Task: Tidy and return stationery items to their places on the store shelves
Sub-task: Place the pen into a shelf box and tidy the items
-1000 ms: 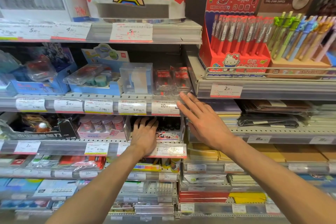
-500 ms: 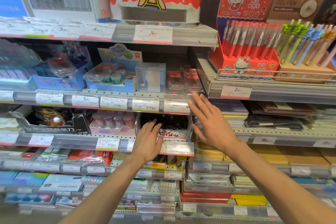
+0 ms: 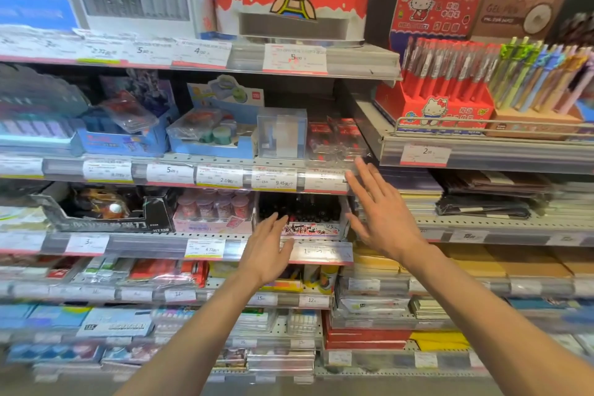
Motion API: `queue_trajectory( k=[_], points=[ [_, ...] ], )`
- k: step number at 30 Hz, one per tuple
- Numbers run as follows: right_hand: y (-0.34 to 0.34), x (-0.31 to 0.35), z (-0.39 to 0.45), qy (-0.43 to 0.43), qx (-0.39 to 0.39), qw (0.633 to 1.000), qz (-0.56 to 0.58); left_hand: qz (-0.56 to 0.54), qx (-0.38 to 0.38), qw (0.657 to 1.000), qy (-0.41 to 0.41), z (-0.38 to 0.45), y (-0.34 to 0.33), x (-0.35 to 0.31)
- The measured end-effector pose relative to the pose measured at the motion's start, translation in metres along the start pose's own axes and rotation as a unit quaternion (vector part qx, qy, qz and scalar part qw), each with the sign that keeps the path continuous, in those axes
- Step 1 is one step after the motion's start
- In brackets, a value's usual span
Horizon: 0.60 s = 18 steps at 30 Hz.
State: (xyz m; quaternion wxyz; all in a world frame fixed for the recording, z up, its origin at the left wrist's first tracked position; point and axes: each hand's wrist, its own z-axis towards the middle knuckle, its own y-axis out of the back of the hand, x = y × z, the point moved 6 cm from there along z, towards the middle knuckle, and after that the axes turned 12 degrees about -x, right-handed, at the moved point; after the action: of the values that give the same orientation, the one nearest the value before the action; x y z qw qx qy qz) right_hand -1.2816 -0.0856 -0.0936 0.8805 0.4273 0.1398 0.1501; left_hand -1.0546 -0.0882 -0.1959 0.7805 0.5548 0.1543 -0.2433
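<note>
Both of the person's hands are raised before the store shelves with fingers straight and spread, neither holding anything: the left hand (image 3: 268, 249) sits in front of a white tray of dark pens (image 3: 300, 214) on the third shelf, its fingertips at the tray's scribbled front edge, though contact cannot be confirmed. The right hand (image 3: 381, 214) is held wide just right of that tray, its fingertips reaching up to the price-label strip (image 3: 324, 178) of the shelf above. A pink box of small tubs (image 3: 213, 214) stands directly left of the pen tray, and a red pen display (image 3: 445, 90) occupies the upper right shelf.
</note>
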Motion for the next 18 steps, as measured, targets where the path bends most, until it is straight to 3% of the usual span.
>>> queue_trajectory(
  k=[9, 14, 18],
  points=[
    [0.001, 0.022, -0.036, -0.133, -0.009, 0.985, 0.108, -0.142, -0.08, 0.984, 0.077, -0.051, 0.037, 0.005],
    [-0.021, 0.041, -0.113, -0.276, 0.057, 0.93, 0.237, -0.155, -0.085, 0.974, 0.141, -0.093, 0.027, 0.016],
    [-0.049, 0.06, -0.162, -0.316, 0.142, 0.886, 0.308, -0.129, -0.085, 0.972, 0.175, -0.125, 0.021, 0.012]
  ],
)
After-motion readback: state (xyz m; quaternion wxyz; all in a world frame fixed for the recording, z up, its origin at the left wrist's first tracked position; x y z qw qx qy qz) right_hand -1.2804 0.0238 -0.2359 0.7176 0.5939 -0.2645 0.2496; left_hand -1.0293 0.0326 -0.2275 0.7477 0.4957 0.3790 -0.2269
